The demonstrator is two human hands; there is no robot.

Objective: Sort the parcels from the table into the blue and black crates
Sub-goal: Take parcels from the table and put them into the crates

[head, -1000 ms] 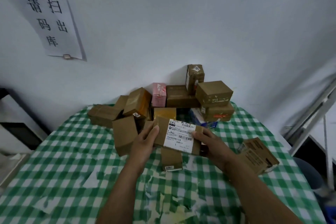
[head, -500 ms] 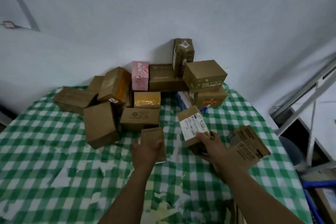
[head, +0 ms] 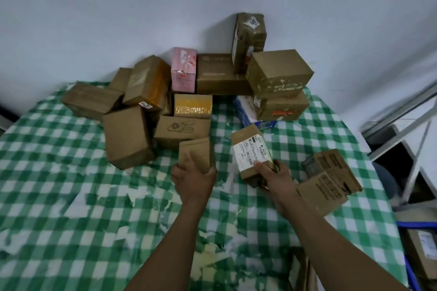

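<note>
2 hands work in front of the pink box on the desk: the left hand grips a plain parcel, the right hand clasps a labelled parcel, tilted label-up probably so its destination can be read.

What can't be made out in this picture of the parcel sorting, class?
Head view: the blue crate is cut off by the right edge.
Head view: the label on the parcel in the right hand is too small to read.
Head view: the blue-and-white parcel is partly hidden by brown boxes.
</note>
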